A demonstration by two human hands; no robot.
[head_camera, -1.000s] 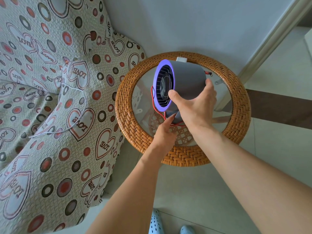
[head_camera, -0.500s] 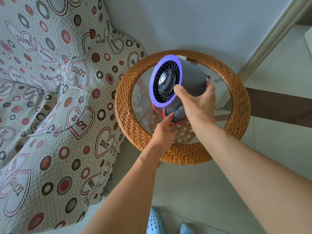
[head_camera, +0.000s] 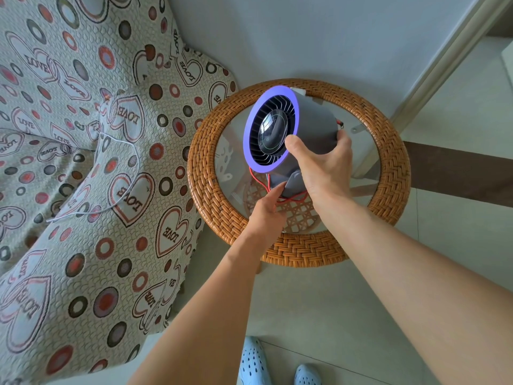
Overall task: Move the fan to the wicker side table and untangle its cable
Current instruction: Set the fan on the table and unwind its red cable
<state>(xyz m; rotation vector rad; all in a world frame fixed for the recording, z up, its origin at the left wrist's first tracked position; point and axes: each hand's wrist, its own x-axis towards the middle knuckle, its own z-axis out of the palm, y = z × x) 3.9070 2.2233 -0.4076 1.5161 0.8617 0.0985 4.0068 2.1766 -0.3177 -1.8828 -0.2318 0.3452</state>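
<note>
I have the fan [head_camera: 294, 134] over the wicker side table [head_camera: 394, 173], above the middle of its glass top and tilted so the purple-ringed grille faces up and to the left; whether its base already rests on the glass I cannot tell, since my hands cover it. My right hand [head_camera: 323, 168] is wrapped round the grey barrel, thumb at the front rim, fingers curled over the rear; my left hand [head_camera: 268, 209] reaches in from the near edge, fingertips at the base where the red cable [head_camera: 256, 180] loops; it seems to be pinching a strand, but the contact is hidden. I judge the move nearly done and the untangling just starting; next I would set the fan steady, then draw the red loops free of the base without dragging it off the glass. How the cable winds behind the base, and where it ends, is out of sight; a red tip [head_camera: 340, 124] shows at the rear. A thin white cord [head_camera: 122, 173] lies apart on the patterned sofa cover [head_camera: 83, 259].
</note>
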